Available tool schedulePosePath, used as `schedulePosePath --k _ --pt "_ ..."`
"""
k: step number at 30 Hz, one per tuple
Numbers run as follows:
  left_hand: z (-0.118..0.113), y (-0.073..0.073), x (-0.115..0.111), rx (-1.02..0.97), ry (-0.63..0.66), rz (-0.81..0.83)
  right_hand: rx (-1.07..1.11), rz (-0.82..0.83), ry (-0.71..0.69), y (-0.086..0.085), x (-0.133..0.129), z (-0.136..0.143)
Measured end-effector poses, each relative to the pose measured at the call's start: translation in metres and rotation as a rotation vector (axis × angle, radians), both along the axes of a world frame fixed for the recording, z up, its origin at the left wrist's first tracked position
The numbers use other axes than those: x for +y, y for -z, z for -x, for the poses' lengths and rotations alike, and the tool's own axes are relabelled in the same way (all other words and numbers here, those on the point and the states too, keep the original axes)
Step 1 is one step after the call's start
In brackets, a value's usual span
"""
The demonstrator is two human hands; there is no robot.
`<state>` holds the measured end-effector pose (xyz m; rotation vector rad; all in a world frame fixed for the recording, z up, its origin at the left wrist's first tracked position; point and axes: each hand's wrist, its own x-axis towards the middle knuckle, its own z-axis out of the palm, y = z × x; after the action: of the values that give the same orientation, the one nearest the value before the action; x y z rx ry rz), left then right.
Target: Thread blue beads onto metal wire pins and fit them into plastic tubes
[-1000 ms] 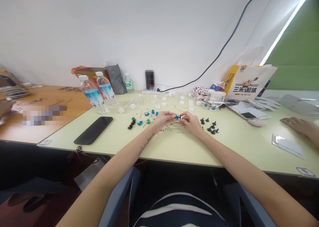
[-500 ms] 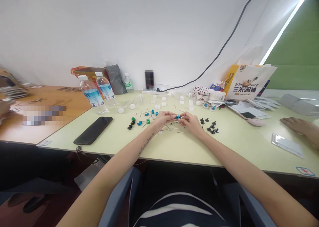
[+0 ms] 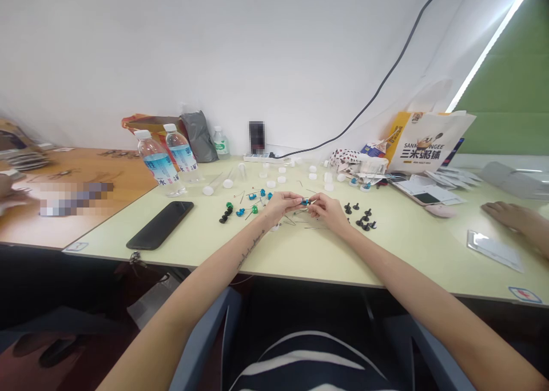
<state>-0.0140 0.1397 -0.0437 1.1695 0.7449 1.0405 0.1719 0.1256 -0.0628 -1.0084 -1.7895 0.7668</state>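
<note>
My left hand (image 3: 281,204) pinches a small shiny blue part (image 3: 305,202) between thumb and fingertips above the table. At the right end of that part, my right hand (image 3: 325,208) is closed, its fingertips pressed together. Whatever lies in the right fingertips is too small to name. Thin bent metal rods (image 3: 290,222) lie on the table beneath both hands. Left of my left hand are several loose blue pieces (image 3: 241,212), green pieces (image 3: 255,209) and black pieces (image 3: 223,217). Several black screw-like pieces (image 3: 366,226) stand to the right of my right hand.
A black phone (image 3: 160,225) lies at the left, with water bottles (image 3: 158,165) behind it. Clear tubes with white caps (image 3: 228,183) are spread along the back. A paper bag (image 3: 429,142) stands back right. Another person's hand (image 3: 506,214) rests at the right, near a clear flat case (image 3: 494,250).
</note>
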Motion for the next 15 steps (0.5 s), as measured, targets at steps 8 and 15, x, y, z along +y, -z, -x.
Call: schedulePosePath --k 8,15 --pt "0.0002 0.0021 0.0024 -0.011 0.005 -0.003 0.002 0.007 0.001 -0.0020 -0.0021 0.0009" --pt "-0.0004 -0.0004 0.0000 -0.005 0.003 0.003 -0.006 0.000 -0.001 -0.0007 -0.0008 0.0002"
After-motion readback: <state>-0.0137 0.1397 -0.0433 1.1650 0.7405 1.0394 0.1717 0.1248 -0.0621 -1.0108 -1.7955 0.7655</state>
